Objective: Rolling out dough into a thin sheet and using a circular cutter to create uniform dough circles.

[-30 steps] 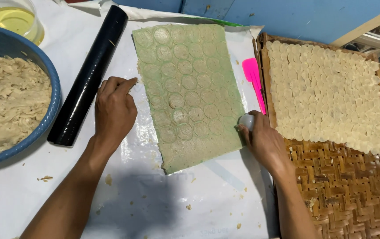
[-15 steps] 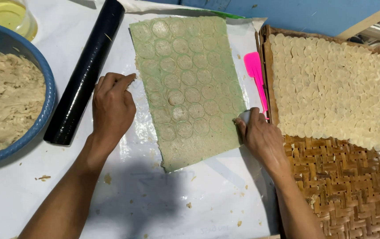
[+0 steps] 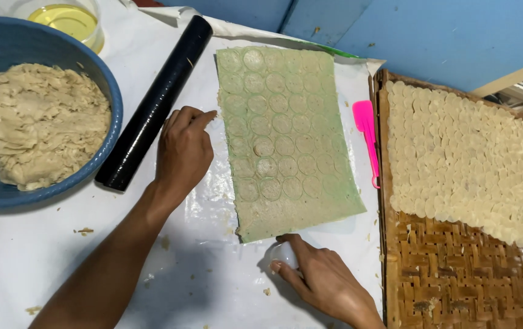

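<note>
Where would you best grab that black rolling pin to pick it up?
Probably around the middle of the black rolling pin, fingers coming down from above and closing across its width. It lies flat and slanted between the blue bowl and the dough sheet, its top free.

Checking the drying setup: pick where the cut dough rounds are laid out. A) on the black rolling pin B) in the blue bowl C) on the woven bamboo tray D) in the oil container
C: pale dough rounds lie in overlapping rows on the woven bamboo tray, right of the green dough sheet.
</note>
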